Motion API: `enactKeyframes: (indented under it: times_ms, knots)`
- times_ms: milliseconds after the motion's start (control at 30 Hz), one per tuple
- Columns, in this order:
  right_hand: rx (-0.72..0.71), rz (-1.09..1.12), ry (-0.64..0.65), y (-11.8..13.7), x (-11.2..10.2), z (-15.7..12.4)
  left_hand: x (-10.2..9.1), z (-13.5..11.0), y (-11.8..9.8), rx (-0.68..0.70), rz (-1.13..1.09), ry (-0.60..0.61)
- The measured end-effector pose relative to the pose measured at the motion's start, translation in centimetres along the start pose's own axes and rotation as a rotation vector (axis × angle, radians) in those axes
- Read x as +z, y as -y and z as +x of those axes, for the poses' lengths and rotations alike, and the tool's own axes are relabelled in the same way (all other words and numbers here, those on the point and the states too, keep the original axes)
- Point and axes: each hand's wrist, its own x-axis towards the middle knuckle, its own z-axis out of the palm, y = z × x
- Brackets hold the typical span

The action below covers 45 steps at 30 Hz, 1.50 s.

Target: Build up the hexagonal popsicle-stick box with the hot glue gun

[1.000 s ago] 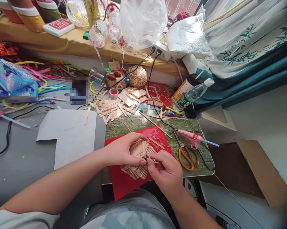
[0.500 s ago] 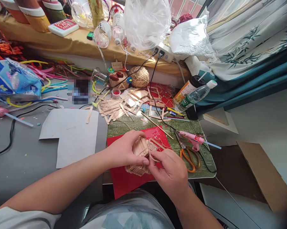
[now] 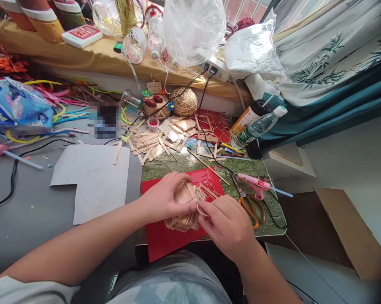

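My left hand (image 3: 168, 196) grips a small craft-stick model (image 3: 185, 192) from its left side, thumb across the front and fingers over the far edge. The model is built of stacked pale wooden sticks, with ridged walls, and is held over a red sheet (image 3: 160, 242). At the model's right side my right hand (image 3: 230, 223) is closed in a pinch on a thin twine (image 3: 201, 211), which loops against the model's edge. A single craft stick (image 3: 209, 191) lies just beyond the right hand.
A pink glue gun (image 3: 256, 183) and orange-handled scissors (image 3: 252, 213) lie to the right. Behind are piled craft sticks (image 3: 149, 143), a twine ball (image 3: 184, 101) and a plastic bottle (image 3: 260, 126). Black cables (image 3: 206, 139) cross the table. White cardboard (image 3: 98, 181) lies left.
My right hand has drawn slightly right and down from the model, and the twine now shows as a small loop. My left hand keeps its hold on the model.
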Motion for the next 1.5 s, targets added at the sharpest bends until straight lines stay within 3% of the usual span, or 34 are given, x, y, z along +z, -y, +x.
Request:
enactKeyframes:
  times_ms: [400, 800, 1133, 1300, 1400, 1500]
  knots:
    - [0.148, 0.063, -0.144, 1.1, 2.0, 0.3, 0.1, -0.1, -0.6, 0.037, 0.023, -0.042]
    - [0.228, 0.223, -0.155, 1.1, 2.3, 0.8, 0.2, -0.1, -0.6, 0.056, 0.005, -0.066]
    - [0.711, 0.656, 0.039, 0.8, 1.3, 1.4, 0.4, -0.1, -0.3, 0.067, 0.04, -0.067]
    - [0.767, 0.872, 0.207, -0.4, 0.7, 1.1, 0.4, 0.0, -0.2, 0.055, 0.001, -0.063]
    - [0.755, 0.935, 0.086, -1.3, 1.0, 0.5, 0.1, 0.1, 0.0, 0.041, -0.044, -0.042]
    - [0.779, 0.816, -0.171, -3.1, 1.7, -0.2, -0.3, 0.1, 0.3, -0.013, -0.177, -0.006]
